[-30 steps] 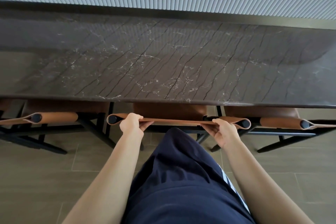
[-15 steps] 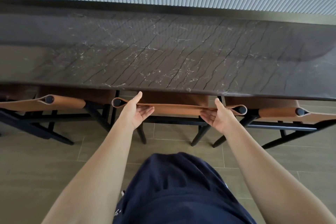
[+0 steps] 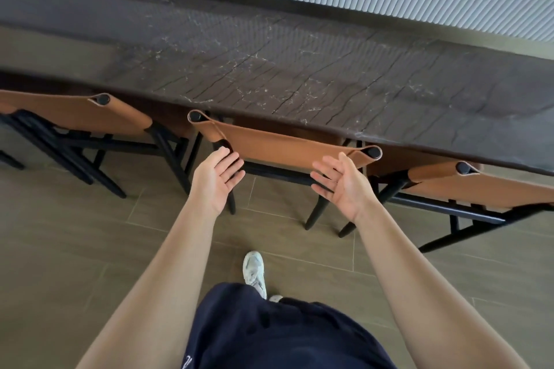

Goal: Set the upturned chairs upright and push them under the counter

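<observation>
The chair (image 3: 269, 147) stands upright, seat under the worktop (image 3: 299, 69) edge, neighbours (image 3: 90, 117) close either side. Left hand (image 3: 217, 181) and right hand (image 3: 344, 186) hover spread beside its backrest (image 3: 302, 154), holding nothing.

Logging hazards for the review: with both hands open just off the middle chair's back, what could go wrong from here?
The back of the middle chair stands close against the edge of the counter; another push with the left hand or right hand placed high may pinch fingers there.
Its right post nearly meets the right chair, and their legs stand close, so pushing may scuff or snag them.
</observation>
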Available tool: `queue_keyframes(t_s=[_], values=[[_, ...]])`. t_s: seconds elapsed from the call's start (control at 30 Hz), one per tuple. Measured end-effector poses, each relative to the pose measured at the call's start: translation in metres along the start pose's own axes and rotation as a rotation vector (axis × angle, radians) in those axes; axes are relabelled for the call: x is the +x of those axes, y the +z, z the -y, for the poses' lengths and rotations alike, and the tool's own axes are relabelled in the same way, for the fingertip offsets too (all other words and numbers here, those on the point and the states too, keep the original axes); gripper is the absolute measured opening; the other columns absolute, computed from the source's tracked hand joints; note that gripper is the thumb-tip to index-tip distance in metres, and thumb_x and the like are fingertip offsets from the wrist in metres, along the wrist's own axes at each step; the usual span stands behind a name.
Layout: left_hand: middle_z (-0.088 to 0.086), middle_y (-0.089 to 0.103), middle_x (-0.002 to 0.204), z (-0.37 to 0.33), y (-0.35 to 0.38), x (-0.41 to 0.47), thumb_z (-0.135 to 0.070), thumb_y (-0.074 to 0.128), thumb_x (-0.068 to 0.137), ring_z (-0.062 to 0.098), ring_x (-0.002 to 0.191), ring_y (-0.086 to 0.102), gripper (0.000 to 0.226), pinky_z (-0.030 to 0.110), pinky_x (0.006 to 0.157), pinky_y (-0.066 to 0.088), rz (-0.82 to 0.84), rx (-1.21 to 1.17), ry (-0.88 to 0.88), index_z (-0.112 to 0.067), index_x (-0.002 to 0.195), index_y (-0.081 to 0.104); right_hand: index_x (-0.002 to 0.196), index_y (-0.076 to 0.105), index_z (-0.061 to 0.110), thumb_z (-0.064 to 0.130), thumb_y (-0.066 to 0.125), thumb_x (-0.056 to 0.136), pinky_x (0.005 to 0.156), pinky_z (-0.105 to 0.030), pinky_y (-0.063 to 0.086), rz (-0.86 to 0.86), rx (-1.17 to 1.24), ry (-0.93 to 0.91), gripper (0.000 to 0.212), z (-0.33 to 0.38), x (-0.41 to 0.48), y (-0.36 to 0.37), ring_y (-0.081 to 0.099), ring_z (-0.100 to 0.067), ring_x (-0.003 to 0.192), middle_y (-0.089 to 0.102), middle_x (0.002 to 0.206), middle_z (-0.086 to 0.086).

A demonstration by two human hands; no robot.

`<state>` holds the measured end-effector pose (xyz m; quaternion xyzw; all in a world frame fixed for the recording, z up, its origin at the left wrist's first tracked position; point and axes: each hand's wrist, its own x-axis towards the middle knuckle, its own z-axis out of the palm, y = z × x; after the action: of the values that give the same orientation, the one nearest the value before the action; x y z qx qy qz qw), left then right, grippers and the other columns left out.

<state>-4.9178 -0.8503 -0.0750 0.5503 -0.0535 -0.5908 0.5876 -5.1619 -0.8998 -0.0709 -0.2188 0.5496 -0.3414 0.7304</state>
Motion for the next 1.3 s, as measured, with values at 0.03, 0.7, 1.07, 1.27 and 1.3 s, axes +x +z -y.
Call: queue_keyframes(t_s=[0.03,0.7,1.07,1.27,1.3], values=[[0.008,0.065,0.122,0.003,-0.003,-0.009,-0.024,0.046,0.101,0.023,0.111,0.064,0.039,0.036,0.09,0.054,-0.005,0.011,0.021,-0.007,0.135,0.051,0.134,0.053,0.015,0.04,0.035,0.105,0.086,-0.037,0.055,0.004,-0.014,-0.02,0.042,-0.002,-0.006,-0.003,0.062,-0.024,0.116,0.063,0.132,-0.008],[0.007,0.071,0.112,-0.042,-0.123,-0.081,-0.027,0.049,0.099,0.02,0.101,0.07,0.035,0.038,0.093,0.053,-0.129,-0.002,0.184,-0.007,0.127,0.057,0.123,0.062,0.011,0.026,0.042,0.103,0.085,-0.034,0.054,0.031,-0.239,-0.066,0.032,-0.054,-0.061,0.092,0.068,-0.02,0.105,0.073,0.111,-0.006],[0.006,0.071,0.112,-0.142,-0.247,-0.07,-0.031,0.051,0.099,0.018,0.1,0.07,0.033,0.035,0.089,0.055,-0.147,0.043,0.234,-0.01,0.123,0.058,0.116,0.065,0.011,0.027,0.042,0.103,0.082,-0.033,0.054,0.038,-0.16,-0.039,0.031,-0.121,-0.064,0.23,0.069,-0.02,0.104,0.073,0.111,-0.006],[0.008,0.069,0.115,-0.175,-0.294,-0.048,-0.034,0.053,0.097,0.021,0.103,0.069,0.038,0.038,0.092,0.055,-0.165,-0.006,0.225,-0.009,0.127,0.055,0.115,0.065,0.012,0.028,0.043,0.102,0.091,-0.035,0.052,0.077,-0.214,-0.017,0.03,-0.132,-0.047,0.306,0.067,-0.02,0.107,0.072,0.114,-0.006],[0.008,0.069,0.115,-0.181,-0.3,-0.044,-0.034,0.053,0.097,0.021,0.103,0.069,0.039,0.038,0.092,0.054,-0.163,-0.009,0.221,-0.009,0.127,0.054,0.115,0.065,0.012,0.028,0.043,0.103,0.091,-0.035,0.052,0.089,-0.23,-0.016,0.03,-0.133,-0.043,0.32,0.067,-0.02,0.106,0.072,0.113,-0.005]])
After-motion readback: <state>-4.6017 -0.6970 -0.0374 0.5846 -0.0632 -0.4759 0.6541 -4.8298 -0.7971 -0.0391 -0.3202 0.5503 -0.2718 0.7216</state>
